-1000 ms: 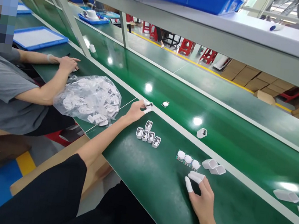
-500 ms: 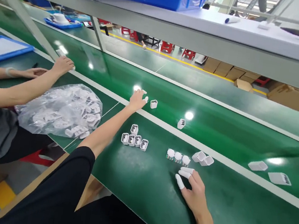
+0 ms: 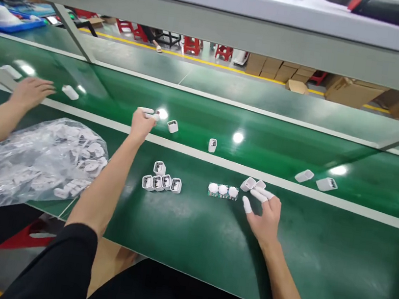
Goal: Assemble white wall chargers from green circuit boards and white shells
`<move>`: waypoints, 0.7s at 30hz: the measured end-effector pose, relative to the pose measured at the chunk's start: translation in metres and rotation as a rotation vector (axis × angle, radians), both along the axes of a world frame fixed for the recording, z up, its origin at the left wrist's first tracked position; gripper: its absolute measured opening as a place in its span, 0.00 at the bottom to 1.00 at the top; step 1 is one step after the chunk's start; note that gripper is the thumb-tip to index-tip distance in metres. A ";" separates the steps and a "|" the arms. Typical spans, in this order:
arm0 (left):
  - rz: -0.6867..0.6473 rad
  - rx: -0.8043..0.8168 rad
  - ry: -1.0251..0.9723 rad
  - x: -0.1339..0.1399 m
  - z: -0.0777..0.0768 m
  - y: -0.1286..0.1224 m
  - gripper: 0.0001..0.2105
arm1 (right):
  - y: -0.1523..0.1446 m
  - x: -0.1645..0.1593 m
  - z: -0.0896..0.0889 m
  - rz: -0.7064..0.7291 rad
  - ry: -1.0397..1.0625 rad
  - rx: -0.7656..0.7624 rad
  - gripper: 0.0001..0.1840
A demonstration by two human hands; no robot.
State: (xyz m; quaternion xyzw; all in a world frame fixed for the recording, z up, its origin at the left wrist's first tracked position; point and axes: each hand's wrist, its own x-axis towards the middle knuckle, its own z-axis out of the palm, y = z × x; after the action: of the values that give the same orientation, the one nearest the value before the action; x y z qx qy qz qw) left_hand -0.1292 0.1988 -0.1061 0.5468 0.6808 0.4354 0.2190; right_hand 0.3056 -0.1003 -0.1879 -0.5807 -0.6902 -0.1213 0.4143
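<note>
My left hand (image 3: 144,123) is over the green belt, white covers on its fingertips, thumb and fingers slightly apart with no part visible between them. To its right a white hollow housing (image 3: 173,126) rests on the belt, and another housing (image 3: 212,145) lies farther right. My right hand (image 3: 265,213), also with covered fingertips, has its thumb spread away. Its fingers reach over two white housings (image 3: 248,184) on the table and partly hide one; contact is unclear. Left of that hand, three small circuit boards (image 3: 223,191) with round white tops sit in a row.
Several housings (image 3: 157,182) with dark insides stand grouped on the green table (image 3: 188,232). At left lies a clear bag of white parts (image 3: 45,162), beside a co-worker's hand (image 3: 31,93). More housings (image 3: 326,184) are on the belt at right. A shelf (image 3: 219,11) crosses overhead.
The view has swung right. My left hand has drawn leftward from the nearby housing, its fingers closer together. My right hand has moved from below the boards to the two housings.
</note>
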 end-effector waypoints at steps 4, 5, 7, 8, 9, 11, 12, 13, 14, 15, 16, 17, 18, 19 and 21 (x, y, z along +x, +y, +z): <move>-0.305 0.226 -0.518 0.036 0.031 -0.074 0.11 | 0.019 0.015 0.032 -0.042 -0.074 -0.185 0.28; -0.401 0.231 -0.578 0.053 0.036 -0.097 0.14 | 0.023 0.015 0.043 -0.024 -0.049 -0.224 0.29; -0.568 0.240 -0.576 0.094 0.042 -0.141 0.18 | 0.028 0.009 0.069 0.052 0.098 -0.256 0.27; -0.640 0.265 -0.542 0.115 0.043 -0.159 0.20 | 0.030 0.004 0.083 0.127 0.207 -0.288 0.27; -0.681 0.341 -0.498 0.137 0.043 -0.173 0.23 | 0.033 0.000 0.096 0.219 0.325 -0.331 0.28; -0.736 0.514 -0.384 0.175 0.043 -0.189 0.26 | 0.038 -0.009 0.119 0.407 0.523 -0.396 0.31; -0.747 0.594 -0.329 0.191 0.043 -0.192 0.27 | 0.041 -0.012 0.129 0.480 0.596 -0.398 0.33; -0.757 0.666 -0.275 0.203 0.044 -0.192 0.29 | 0.044 -0.014 0.137 0.535 0.653 -0.390 0.34; -0.762 0.729 -0.225 0.214 0.046 -0.190 0.30 | 0.046 -0.014 0.144 0.571 0.697 -0.381 0.34; -0.761 0.785 -0.182 0.222 0.048 -0.188 0.32 | 0.049 -0.014 0.149 0.587 0.734 -0.376 0.34; -0.754 0.839 -0.147 0.228 0.050 -0.185 0.33 | 0.051 -0.012 0.152 0.590 0.765 -0.382 0.32; -0.741 0.887 -0.122 0.234 0.052 -0.183 0.33 | 0.053 -0.009 0.154 0.582 0.793 -0.391 0.31; -0.729 0.926 -0.107 0.238 0.053 -0.180 0.33 | 0.054 -0.006 0.155 0.570 0.818 -0.400 0.30; -0.726 0.948 -0.111 0.242 0.053 -0.178 0.33 | 0.055 -0.002 0.155 0.558 0.841 -0.406 0.29; -0.768 0.919 -0.176 0.248 0.051 -0.174 0.31 | 0.056 0.007 0.153 0.540 0.884 -0.412 0.28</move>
State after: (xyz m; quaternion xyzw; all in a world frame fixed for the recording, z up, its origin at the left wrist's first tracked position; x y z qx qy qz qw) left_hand 0.1188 0.0251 -0.0555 0.7539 0.1562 0.6184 0.1575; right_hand 0.3121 -0.0445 -0.0347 -0.4477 -0.5846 0.3818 0.5586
